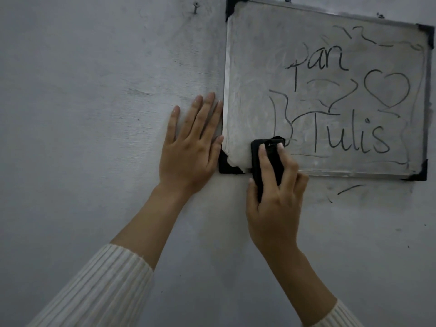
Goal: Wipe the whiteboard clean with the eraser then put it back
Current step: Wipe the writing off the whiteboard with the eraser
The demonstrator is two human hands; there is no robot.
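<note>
Your two cream ribbed-knit sleeves [94, 291] enter from the bottom of the frame, bare forearms reaching up to a grey painted wall [94, 67].

Your right hand [273, 201] is wrapped around a black rectangular eraser [267, 159], thumb on its left edge, fingertips [262, 147] curled over its top. The eraser stands upright, pressed against the lower left part of a small metal-framed whiteboard [259, 55] and overlapping the board's bottom rail.

Your left hand [188, 149] lies flat and open on the wall, fingers spread, the index finger and thumb touching the board's left frame just above the black plastic corner cap [226, 167] at its lower left.

The board hangs tilted, its right side lower than its left. Its left portion is smeared grey and free of writing, giving the eraser open room upward along the left edge. To the right, black marker lettering [349, 140] reads "Tulis", just beside the eraser, with "pan" above it, a drawn heart [387, 88] and loose scribbles running out to the right and top edges.

Black caps mark the other three corners. A stray marker stroke [349, 188] sits on the wall below the bottom rail. A nail [195, 7] protrudes from the wall, well apart at upper left.
</note>
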